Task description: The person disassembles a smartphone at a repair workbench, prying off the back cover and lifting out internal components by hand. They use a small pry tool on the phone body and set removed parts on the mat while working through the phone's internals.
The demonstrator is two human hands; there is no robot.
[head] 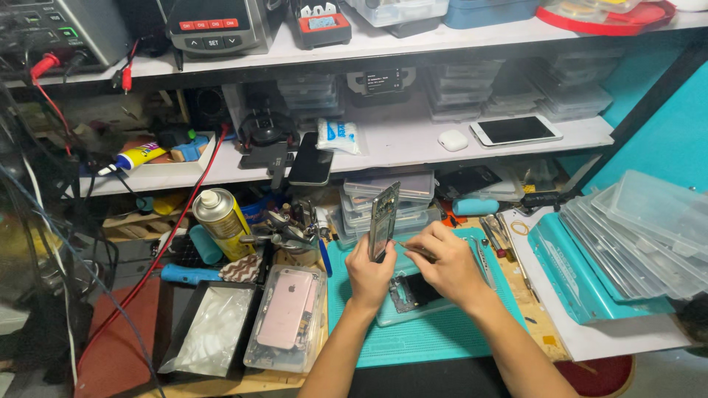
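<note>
Teal covers the work mat (435, 335), the biggest thing under the hands, and every place here is told from it. Off the mat's right edge leans a stack of clear plastic trays (638, 236) on a teal box. Off its left edge stands a clear case holding a pink phone (286, 308), and beyond that a black tray with a plastic bag (206, 332). Behind the mat's left corner stands a yellow spray can (223, 221). On the mat near its middle lies an opened phone body (409, 291), partly under the hands. Above the mat's far half, the left hand (369, 276) is closed around the lower end of a phone frame (383, 220), held upright on edge. Just right of it, the right hand (450, 265) is pinched shut on thin tweezers (411, 249), whose tip reaches to the frame's side
</note>
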